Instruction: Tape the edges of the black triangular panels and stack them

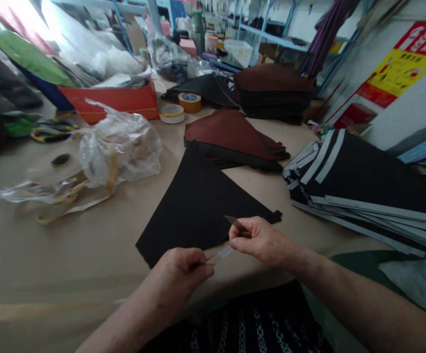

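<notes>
My right hand (260, 241) is closed round a small knife (238, 225), whose pointed dark blade sticks out up and to the left. Pinched closed, my left hand (183, 274) holds one end of a thin strip (224, 252), pale and see-through toward my right fingertips. Whether the right fingers also grip the strip, I cannot tell. Behind both hands a black fan-shaped panel (198, 201) lies flat on the table (87, 260), close to its front edge.
Brown and black panels (231, 130) lie behind, with a taller stack (273, 88) farther back. Black panels with pale strips (374, 181) are piled at right. A plastic bag (124, 142), tape rolls (189, 102), scissors (53, 130) and a red box (113, 102) occupy the left and back.
</notes>
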### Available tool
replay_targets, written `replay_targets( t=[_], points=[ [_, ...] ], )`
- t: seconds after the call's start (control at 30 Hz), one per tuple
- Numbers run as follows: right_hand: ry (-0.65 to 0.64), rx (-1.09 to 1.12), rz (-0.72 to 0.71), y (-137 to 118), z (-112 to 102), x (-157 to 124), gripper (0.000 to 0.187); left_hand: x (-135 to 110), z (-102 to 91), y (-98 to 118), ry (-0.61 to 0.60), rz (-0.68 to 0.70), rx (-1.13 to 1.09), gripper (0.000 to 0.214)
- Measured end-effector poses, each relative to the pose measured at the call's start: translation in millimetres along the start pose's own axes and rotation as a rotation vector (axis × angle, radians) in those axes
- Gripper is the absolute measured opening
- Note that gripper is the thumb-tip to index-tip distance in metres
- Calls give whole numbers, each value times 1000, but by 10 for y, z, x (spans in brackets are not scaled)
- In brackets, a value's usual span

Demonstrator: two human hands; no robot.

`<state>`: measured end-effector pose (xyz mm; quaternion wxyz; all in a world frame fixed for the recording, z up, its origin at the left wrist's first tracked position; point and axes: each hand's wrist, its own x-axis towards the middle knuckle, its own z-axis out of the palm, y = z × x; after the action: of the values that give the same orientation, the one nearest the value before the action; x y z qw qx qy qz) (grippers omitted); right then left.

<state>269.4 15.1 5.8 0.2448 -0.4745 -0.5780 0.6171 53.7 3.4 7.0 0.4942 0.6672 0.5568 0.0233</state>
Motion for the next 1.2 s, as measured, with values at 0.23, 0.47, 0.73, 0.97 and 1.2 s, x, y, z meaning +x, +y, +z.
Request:
replay_targets(
  t=[0.23,0.47,0.73,0.97,1.2],
  points=[
    [430,-224,88,414,-862,-229,12,63,-239,-32,-60,-99,119,44],
    [462,-401,132,615,-1071,-323,13,157,-326,-78,-56,-226,188,50],
    [452,-550,113,543,-977,-291,15,194,-360,-46,-88,-257,233,51],
    [453,-655,100,544,-980,-283,15,202,-360,20,-112,-260,253,53],
    [528,-755,81,554,-941,-290,11,202,-344,24,-102,-266,254,52]
  ],
)
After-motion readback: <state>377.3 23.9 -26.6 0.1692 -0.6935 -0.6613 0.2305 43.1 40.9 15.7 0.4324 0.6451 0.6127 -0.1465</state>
